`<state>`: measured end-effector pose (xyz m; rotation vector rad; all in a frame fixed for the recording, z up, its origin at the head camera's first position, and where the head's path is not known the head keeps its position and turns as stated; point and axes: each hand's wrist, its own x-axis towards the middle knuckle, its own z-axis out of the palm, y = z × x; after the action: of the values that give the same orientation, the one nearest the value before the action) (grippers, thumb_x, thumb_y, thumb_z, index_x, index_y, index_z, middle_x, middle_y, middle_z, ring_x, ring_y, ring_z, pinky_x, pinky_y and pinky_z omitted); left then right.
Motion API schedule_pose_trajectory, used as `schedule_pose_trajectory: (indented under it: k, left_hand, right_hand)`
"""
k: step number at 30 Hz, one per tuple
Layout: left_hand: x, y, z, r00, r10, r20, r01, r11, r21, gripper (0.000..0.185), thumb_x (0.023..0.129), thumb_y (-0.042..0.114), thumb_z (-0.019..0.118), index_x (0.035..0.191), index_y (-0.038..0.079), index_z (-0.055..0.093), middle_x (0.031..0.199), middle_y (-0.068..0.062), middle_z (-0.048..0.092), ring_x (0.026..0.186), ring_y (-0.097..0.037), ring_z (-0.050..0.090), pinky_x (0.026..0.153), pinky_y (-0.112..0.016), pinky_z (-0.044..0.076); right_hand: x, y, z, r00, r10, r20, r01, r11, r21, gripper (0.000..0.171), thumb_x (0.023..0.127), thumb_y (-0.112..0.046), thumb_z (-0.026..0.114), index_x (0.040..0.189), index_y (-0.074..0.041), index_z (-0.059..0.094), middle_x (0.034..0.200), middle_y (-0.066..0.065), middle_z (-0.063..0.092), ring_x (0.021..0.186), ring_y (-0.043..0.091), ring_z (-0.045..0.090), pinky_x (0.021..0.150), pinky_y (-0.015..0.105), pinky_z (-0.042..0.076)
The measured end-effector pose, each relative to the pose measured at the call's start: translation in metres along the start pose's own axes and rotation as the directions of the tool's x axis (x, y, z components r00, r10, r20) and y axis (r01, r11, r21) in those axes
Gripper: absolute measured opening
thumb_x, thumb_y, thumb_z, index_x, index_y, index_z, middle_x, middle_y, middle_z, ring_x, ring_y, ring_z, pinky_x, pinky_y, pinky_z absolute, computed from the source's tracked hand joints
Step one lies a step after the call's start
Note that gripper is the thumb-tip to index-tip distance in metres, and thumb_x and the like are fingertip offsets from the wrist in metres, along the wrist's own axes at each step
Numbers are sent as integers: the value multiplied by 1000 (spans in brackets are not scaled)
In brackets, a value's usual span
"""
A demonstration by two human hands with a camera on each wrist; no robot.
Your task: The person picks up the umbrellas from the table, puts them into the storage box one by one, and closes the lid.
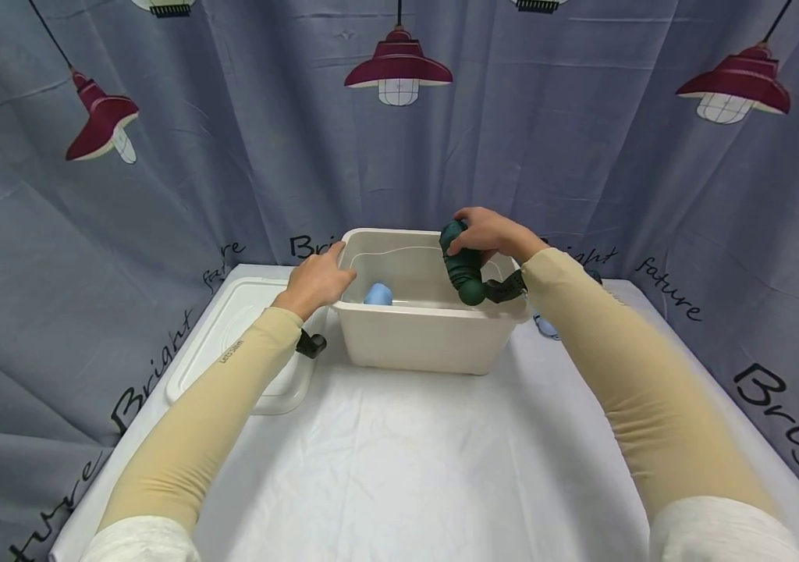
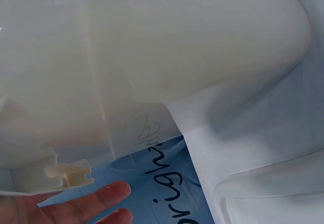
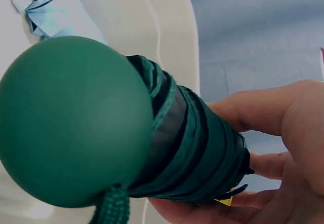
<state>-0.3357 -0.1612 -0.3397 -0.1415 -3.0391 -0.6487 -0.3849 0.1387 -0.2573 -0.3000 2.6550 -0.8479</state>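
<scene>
A cream plastic bin (image 1: 427, 336) stands on the white-covered table. My right hand (image 1: 487, 232) grips a folded dark green umbrella (image 1: 461, 269) over the bin's right side, its round handle end (image 3: 71, 117) pointing toward me. A light blue folded umbrella (image 1: 378, 294) lies inside the bin at the left, also seen as the blue umbrella (image 3: 55, 16) in the right wrist view. My left hand (image 1: 317, 279) rests on the bin's left rim with fingers over the edge; its fingertips (image 2: 109, 193) show beside the bin wall (image 2: 152, 57).
The bin's white lid (image 1: 231, 343) lies flat on the table at the left. A small blue object (image 1: 545, 326) peeks out behind my right forearm. A grey curtain with red lamp prints and lettering hangs around the table. White cloth stretches in front of the bin.
</scene>
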Motion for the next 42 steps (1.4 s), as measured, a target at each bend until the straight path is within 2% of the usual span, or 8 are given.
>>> schedule_pose_trajectory:
  k: [7, 13, 17, 19, 25, 30, 36, 42]
  left_hand:
    - [-1, 0, -1, 1000, 7, -7, -7, 1000, 6, 73, 97, 42, 46, 162, 17, 23, 135, -19, 62, 110, -34, 65, 86, -50, 52]
    - [-1, -1, -1, 1000, 3, -8, -3, 1000, -2, 72, 97, 42, 46, 162, 18, 23, 120, -17, 68, 97, -31, 65, 78, -47, 51]
    - [-1, -1, -2, 1000, -3, -5, 3, 1000, -4, 72, 98, 41, 45, 162, 19, 22, 110, -15, 69, 93, -30, 64, 76, -45, 51]
    - [-1, -1, -2, 1000, -7, -3, 7, 1000, -2, 72, 98, 41, 45, 162, 19, 22, 109, -15, 69, 93, -30, 64, 77, -46, 51]
    - [-2, -2, 1, 1000, -8, 4, 8, 1000, -3, 72, 98, 42, 46, 162, 19, 22, 129, -17, 66, 102, -32, 66, 84, -49, 52]
    - [-4, -2, 2, 1000, 0, -3, 0, 1000, -7, 72, 97, 43, 46, 162, 19, 23, 124, -17, 68, 96, -31, 67, 79, -47, 52]
    - [-7, -2, 2, 1000, 0, -8, 1, 1000, 3, 72, 97, 42, 46, 161, 18, 24, 117, -16, 70, 95, -30, 67, 75, -44, 51]
    - [-7, 0, 3, 1000, 8, -24, -7, 1000, 4, 72, 97, 43, 47, 161, 18, 26, 115, -16, 70, 96, -30, 66, 77, -46, 52]
  right_hand:
    - [10, -7, 14, 996, 19, 82, -21, 1000, 18, 79, 92, -17, 67, 158, -4, 25, 143, 25, 43, 105, 34, 63, 79, 42, 61]
    - [24, -12, 26, 985, 53, 166, -60, 998, 36, 74, 94, -14, 66, 156, -3, 28, 140, 24, 47, 113, 37, 62, 85, 44, 59]
    - [36, -15, 36, 976, 73, 207, -81, 996, 27, 61, 95, -14, 66, 149, 0, 40, 134, 23, 53, 112, 34, 61, 88, 44, 58]
    - [41, -16, 41, 973, 81, 215, -82, 997, -2, 53, 94, -14, 66, 142, 1, 48, 128, 22, 57, 109, 32, 63, 87, 43, 59]
    - [49, -20, 57, 961, 124, 249, -103, 990, -96, 38, 93, -15, 65, 125, 5, 58, 122, 20, 63, 100, 27, 67, 89, 38, 58]
    - [54, -26, 65, 951, 138, 278, -72, 969, -235, 42, 93, -23, 66, 127, 1, 62, 130, 17, 60, 105, 25, 63, 97, 38, 52]
    - [64, -30, 74, 932, 153, 328, -16, 923, -385, 47, 93, -32, 67, 129, -1, 65, 136, 16, 61, 112, 26, 63, 100, 36, 50]
    - [74, -30, 81, 926, 190, 326, -37, 906, -422, 47, 90, -36, 72, 124, -3, 68, 131, 14, 64, 112, 23, 62, 99, 35, 50]
